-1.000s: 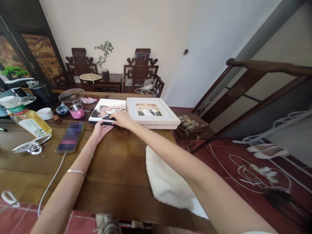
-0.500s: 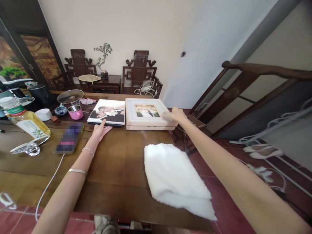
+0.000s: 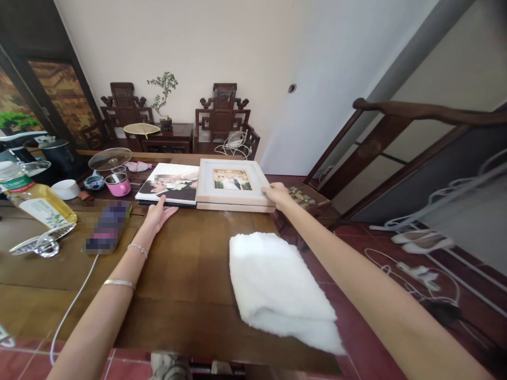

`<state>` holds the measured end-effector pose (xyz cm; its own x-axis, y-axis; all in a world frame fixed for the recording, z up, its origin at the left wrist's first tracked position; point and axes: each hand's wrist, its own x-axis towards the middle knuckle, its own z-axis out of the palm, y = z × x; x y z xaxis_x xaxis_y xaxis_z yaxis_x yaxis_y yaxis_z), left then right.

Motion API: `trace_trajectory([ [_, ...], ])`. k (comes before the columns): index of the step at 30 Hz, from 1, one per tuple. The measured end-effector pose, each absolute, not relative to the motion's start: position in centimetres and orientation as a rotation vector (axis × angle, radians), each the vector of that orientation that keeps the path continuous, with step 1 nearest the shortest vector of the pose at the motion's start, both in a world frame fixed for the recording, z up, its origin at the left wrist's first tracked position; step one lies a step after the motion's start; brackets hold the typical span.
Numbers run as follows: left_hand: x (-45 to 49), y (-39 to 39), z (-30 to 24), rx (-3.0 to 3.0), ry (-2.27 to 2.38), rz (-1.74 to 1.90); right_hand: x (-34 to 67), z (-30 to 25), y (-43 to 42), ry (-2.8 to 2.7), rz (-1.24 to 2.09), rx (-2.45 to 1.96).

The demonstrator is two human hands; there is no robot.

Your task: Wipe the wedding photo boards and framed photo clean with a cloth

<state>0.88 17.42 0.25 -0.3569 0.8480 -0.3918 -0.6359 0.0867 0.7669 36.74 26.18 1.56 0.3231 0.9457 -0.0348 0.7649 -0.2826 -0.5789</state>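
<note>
My left hand (image 3: 157,215) is at the front edge of a square photo album (image 3: 166,184) with a couple's picture on its cover. Its thumb rests against that edge and the other fingers stretch out over the tabletop. Side by side with the album, on its right, lies a pale wooden picture frame (image 3: 204,182) holding a wedding photo; a second pale layer shows beneath it. My right hand (image 3: 279,196) grips the frame's right side, thumb on top, the other fingers partly hidden. A folded white towel (image 3: 277,285) lies nearer to me.
On the left of the wooden table (image 3: 186,264) are an oil bottle (image 3: 43,203), a clear hair clip (image 3: 45,243), a blurred phone (image 3: 106,227) on a cable, a pink cup (image 3: 118,184) and a glass lid (image 3: 110,158). A wooden chair (image 3: 372,148) stands right.
My right hand, blurred before, now holds the frame's right side steadily. The frame's right edge has shifted slightly left. My left hand stays at the album; the view has turned a little.
</note>
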Motion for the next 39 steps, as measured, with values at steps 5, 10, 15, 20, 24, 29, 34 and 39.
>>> trace_trajectory([
  [5, 1.1, 17.1, 0.5, 0.281, 1.135, 1.584, 36.3, 1.7, 26.6, -1.502, 0.49, -2.183],
  [10, 1.4, 16.7, 0.4, 0.303, 1.144, 1.609, 36.8, 2.7, 27.4, -1.562, 0.477, -2.202],
  [15, 1.8, 16.2, 0.1, 0.308, 1.14, 1.656, 36.3, 3.9, 27.5, -1.588, 0.425, -2.206],
  [20, 1.9, 15.2, 0.0, 0.334, 1.097, 1.677, 35.4, 5.6, 27.3, -1.526, 0.382, -2.141],
  [24, 1.8, 14.9, -0.1, 0.357, 1.067, 1.654, 35.6, 7.7, 27.7, -1.42, 0.49, -2.065],
  [29, 2.0, 13.7, 0.6, 0.403, 1.044, 1.588, 35.4, 10.3, 27.5, -1.254, 0.831, -1.934],
  [34, 2.4, 10.1, 2.0, 0.43, 1.131, 1.488, 35.2, 12.9, 25.1, -1.11, 0.91, -1.747],
  [39, 3.4, 6.0, 4.7, 0.532, 1.184, 1.346, 36.7, 14.8, 20.4, -1.018, 0.841, -1.521],
])
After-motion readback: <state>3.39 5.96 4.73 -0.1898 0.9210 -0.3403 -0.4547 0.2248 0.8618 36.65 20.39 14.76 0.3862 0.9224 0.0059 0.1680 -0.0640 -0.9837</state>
